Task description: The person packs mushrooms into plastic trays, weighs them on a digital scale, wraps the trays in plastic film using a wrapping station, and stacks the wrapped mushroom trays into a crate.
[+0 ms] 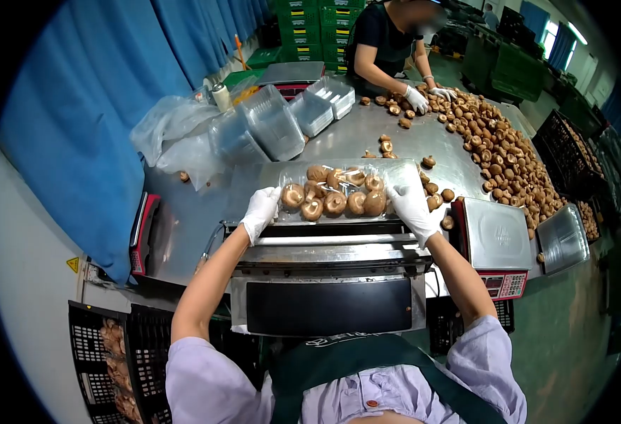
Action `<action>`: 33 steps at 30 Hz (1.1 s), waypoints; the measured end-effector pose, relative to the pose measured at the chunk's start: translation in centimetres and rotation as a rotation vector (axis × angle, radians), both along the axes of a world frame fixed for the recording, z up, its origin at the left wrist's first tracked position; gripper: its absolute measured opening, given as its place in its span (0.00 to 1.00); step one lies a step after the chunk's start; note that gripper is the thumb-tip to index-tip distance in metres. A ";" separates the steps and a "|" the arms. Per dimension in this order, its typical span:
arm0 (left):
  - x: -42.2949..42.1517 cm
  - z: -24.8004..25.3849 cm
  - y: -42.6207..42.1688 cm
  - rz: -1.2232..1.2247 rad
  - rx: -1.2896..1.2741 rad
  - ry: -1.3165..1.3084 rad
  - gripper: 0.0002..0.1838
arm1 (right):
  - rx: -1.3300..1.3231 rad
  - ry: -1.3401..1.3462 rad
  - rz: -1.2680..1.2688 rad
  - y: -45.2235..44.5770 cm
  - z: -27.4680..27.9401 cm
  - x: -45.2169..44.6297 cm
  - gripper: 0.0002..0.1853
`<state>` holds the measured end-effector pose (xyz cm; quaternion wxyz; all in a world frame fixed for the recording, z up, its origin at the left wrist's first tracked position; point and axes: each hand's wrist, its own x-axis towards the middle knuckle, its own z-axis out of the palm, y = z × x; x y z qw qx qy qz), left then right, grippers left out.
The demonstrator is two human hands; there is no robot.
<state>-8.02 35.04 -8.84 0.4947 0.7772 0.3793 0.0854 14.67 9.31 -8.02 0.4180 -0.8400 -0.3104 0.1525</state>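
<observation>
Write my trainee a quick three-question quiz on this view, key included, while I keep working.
1. What sits between the left hand and the right hand?
2. True or false: both these hands are bare.
3. On which side of the picture are most loose mushrooms on the table? A) left B) right

Key:
1. The mushroom pack.
2. False; both wear white gloves.
3. B

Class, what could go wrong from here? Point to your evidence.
The pack of mushrooms might tip if pushed unevenly: the left hand and right hand are at opposite ends. Loose mushrooms near the right hand could be knocked away. The stack of clear trays looks tilted and might topple.
</observation>
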 end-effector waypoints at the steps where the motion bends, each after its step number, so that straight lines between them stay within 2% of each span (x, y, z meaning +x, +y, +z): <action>1: -0.9 1.2 -1.3 0.030 -0.055 -0.108 0.19 | 0.038 0.034 -0.008 -1.0 1.3 -0.9 0.20; 2: -2.1 2.0 -2.6 0.061 -0.112 -0.210 0.19 | 0.074 0.075 -0.016 -2.1 2.2 -2.1 0.20; 3: -4.0 1.8 -4.3 0.017 0.176 -0.284 0.18 | 0.127 -0.022 0.061 -4.0 3.2 -3.8 0.20; 4: -6.6 1.5 -6.2 -0.018 0.201 -0.301 0.16 | 0.098 -0.109 0.063 -6.0 1.8 -5.3 0.19; 5: -9.0 2.9 -9.3 -0.027 0.247 -0.277 0.16 | 0.168 0.012 0.082 -8.2 1.1 -7.6 0.16; 6: -11.2 3.0 -11.8 0.022 0.187 -0.190 0.14 | 0.089 -0.127 0.099 -10.5 1.0 -10.0 0.13; 7: -13.2 1.9 -13.9 -0.007 0.306 -0.232 0.12 | 0.051 -0.026 0.094 -12.4 0.6 -12.3 0.12; 8: -14.9 0.7 -15.6 0.027 0.305 -0.125 0.11 | 0.071 -0.069 0.121 -14.2 -1.4 -13.7 0.11; 9: -16.1 0.3 -17.0 0.035 0.324 -0.062 0.11 | 0.034 0.024 0.112 -15.3 -2.0 -15.2 0.11; 10: -17.2 -0.7 -17.9 0.053 0.264 0.107 0.13 | -0.037 0.057 0.140 -16.2 -3.0 -16.3 0.12; 12: -18.1 -4.0 -17.8 -0.014 0.210 0.184 0.16 | -0.274 0.056 0.161 -16.9 -5.7 -16.8 0.11; 13: -17.8 -5.1 -17.1 -0.034 0.153 0.264 0.18 | -0.277 0.046 0.164 -16.5 -5.5 -16.7 0.13; 16: -16.2 -2.6 -16.4 -0.052 0.161 0.369 0.19 | -0.396 0.024 0.252 -15.7 -4.0 -15.4 0.14; 18: -16.7 -3.3 -15.7 0.010 -0.012 0.364 0.19 | -0.365 0.070 0.225 -15.6 -3.0 -14.3 0.14; 20: -16.0 0.7 -16.0 0.097 -0.089 0.346 0.18 | -0.194 0.041 0.089 -15.0 1.1 -13.9 0.11; 21: -16.8 0.0 -16.0 0.148 -0.094 0.247 0.18 | -0.168 0.042 0.040 -15.2 1.9 -13.7 0.11; 22: -17.5 -0.1 -16.6 0.154 -0.097 0.253 0.18 | -0.143 0.044 -0.010 -15.7 2.2 -13.2 0.10; 24: -19.1 -0.7 -18.4 0.109 0.361 0.346 0.18 | -0.398 0.113 0.092 -17.9 0.1 -13.1 0.12; 25: -19.8 -1.6 -19.8 0.072 0.446 0.357 0.16 | -0.487 0.035 0.163 -18.6 -1.1 -13.8 0.13; 26: -21.6 -5.0 -20.5 -0.076 0.420 0.376 0.14 | -0.571 -0.046 0.231 -19.2 -2.4 -14.6 0.15; 27: -21.1 -4.7 -21.4 -0.142 0.280 0.476 0.10 | -0.372 0.222 0.202 -19.5 -3.7 -15.5 0.16; 28: -21.5 -8.9 -22.3 -0.061 0.086 0.012 0.08 | -0.171 0.487 0.174 -19.8 -5.1 -16.6 0.17; 29: -20.2 -7.8 -23.1 0.026 -0.174 -0.207 0.10 | 0.091 0.741 0.002 -19.9 -7.5 -17.5 0.18; 30: -20.6 -10.3 -23.1 0.122 -0.589 -0.331 0.20 | 0.156 0.811 0.008 -19.0 -7.1 -17.3 0.16; 33: -17.2 -6.3 -23.2 -0.136 -0.813 -0.421 0.24 | 0.300 1.063 0.188 -16.4 -5.6 -17.1 0.16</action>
